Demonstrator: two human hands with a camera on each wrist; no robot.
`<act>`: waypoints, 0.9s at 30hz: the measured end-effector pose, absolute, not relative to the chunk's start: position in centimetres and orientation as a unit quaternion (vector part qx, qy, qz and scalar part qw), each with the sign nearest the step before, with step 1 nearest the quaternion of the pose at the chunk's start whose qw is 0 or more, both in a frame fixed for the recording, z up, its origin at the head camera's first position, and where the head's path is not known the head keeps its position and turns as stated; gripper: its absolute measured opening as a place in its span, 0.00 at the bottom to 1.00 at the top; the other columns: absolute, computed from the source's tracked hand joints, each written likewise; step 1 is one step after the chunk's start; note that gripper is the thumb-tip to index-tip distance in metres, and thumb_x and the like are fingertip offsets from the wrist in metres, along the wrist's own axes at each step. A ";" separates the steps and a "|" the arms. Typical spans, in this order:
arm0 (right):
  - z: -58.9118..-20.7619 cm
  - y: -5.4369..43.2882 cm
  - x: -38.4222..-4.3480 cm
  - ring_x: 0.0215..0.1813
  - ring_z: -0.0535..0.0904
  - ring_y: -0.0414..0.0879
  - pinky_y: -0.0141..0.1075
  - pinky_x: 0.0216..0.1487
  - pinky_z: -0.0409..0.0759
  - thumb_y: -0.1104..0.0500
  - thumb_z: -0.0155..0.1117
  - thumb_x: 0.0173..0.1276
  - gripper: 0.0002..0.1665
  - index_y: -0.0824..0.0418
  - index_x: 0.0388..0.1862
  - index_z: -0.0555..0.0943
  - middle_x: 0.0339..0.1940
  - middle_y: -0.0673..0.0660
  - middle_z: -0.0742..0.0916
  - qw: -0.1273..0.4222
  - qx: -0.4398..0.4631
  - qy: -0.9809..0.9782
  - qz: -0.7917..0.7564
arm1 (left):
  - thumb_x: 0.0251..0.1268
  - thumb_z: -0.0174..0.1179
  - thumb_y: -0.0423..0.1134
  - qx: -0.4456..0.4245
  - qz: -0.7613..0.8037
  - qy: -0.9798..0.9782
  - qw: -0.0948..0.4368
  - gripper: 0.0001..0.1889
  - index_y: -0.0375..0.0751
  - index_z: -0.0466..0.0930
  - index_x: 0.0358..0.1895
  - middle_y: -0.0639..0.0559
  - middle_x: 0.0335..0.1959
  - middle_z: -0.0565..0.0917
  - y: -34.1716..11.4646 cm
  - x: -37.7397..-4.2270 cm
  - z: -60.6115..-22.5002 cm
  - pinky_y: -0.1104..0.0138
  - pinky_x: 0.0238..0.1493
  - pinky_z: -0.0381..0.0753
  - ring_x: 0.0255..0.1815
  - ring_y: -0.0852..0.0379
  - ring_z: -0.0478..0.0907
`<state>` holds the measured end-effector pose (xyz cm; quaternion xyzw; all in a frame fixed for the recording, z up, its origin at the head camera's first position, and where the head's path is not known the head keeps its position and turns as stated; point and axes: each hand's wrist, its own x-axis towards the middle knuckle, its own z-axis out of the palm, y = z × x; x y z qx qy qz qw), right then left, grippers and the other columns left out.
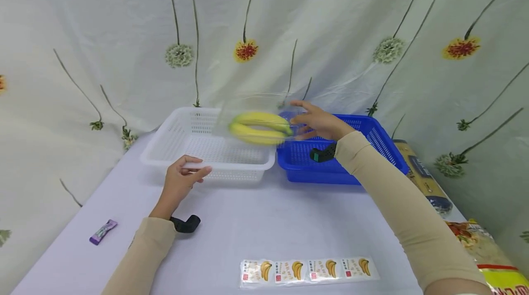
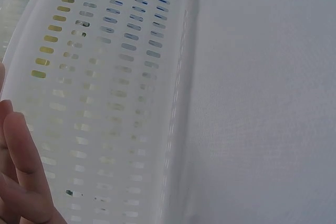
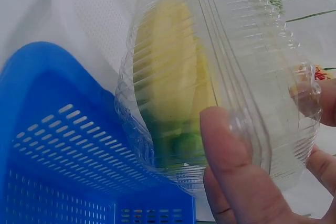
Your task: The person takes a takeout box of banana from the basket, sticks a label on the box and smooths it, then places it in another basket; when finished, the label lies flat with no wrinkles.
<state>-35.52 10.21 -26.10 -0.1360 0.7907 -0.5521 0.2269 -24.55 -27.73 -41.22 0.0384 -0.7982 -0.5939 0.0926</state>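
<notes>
My right hand (image 1: 318,122) grips one end of a clear plastic clamshell box (image 3: 247,72) with yellow, green-tipped bananas (image 1: 260,127) inside. The box is held in the air over the inner sides of a white basket (image 1: 165,161) and a blue basket (image 1: 322,175). In the right wrist view the thumb lies along the box's seam, the other fingers on its far side. My left hand (image 1: 183,180) pinches the front rim of the white basket between thumb and fingers; in the left wrist view its fingers are beside the slotted wall.
A strip of banana stickers (image 1: 307,271) lies at the table's front. A small purple packet (image 1: 103,231) is at left. Bagged goods, including a brown package (image 1: 423,173) and a yellow-red bag (image 1: 492,258), line the right edge. A flowered cloth (image 1: 264,19) hangs behind.
</notes>
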 end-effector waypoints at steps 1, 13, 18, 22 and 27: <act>-26.2 10.5 -35.5 0.72 0.72 0.65 0.54 0.68 0.81 0.60 0.56 0.86 0.45 0.45 0.92 0.48 0.83 0.68 0.67 0.226 -0.136 0.790 -0.554 | 0.68 0.78 0.43 0.040 -0.593 -0.799 0.092 0.26 0.36 0.79 0.62 0.66 0.31 0.89 -27.7 -24.6 -41.3 0.70 0.27 0.74 0.30 0.65 0.86; -26.4 13.9 -32.8 0.52 0.76 0.57 0.58 0.65 0.82 0.60 0.54 0.88 0.43 0.47 0.92 0.48 0.78 0.72 0.67 0.207 -0.142 0.800 -0.546 | 0.68 0.77 0.43 0.032 -0.598 -0.796 0.090 0.27 0.35 0.77 0.63 0.66 0.31 0.89 -27.7 -24.4 -41.1 0.70 0.28 0.73 0.30 0.64 0.87; -26.6 14.8 -31.5 0.50 0.75 0.55 0.55 0.61 0.85 0.61 0.54 0.88 0.43 0.48 0.92 0.48 0.74 0.73 0.69 0.201 -0.159 0.803 -0.538 | 0.68 0.78 0.44 0.035 -0.594 -0.798 0.095 0.24 0.39 0.79 0.58 0.66 0.30 0.89 -27.5 -24.2 -41.0 0.70 0.28 0.73 0.30 0.64 0.86; -26.8 15.6 -30.3 0.58 0.76 0.60 0.58 0.61 0.85 0.61 0.55 0.88 0.43 0.50 0.92 0.49 0.78 0.73 0.66 0.199 -0.169 0.805 -0.533 | 0.68 0.78 0.44 0.035 -0.595 -0.797 0.095 0.24 0.39 0.79 0.58 0.67 0.30 0.89 -27.4 -24.2 -40.9 0.70 0.27 0.73 0.30 0.63 0.87; -27.1 16.8 -28.5 0.62 0.78 0.64 0.58 0.59 0.86 0.60 0.57 0.87 0.43 0.51 0.92 0.49 0.81 0.73 0.62 0.197 -0.180 0.811 -0.520 | 0.67 0.78 0.44 0.030 -0.594 -0.798 0.096 0.27 0.34 0.77 0.61 0.67 0.30 0.89 -27.4 -24.3 -40.9 0.70 0.26 0.73 0.30 0.64 0.87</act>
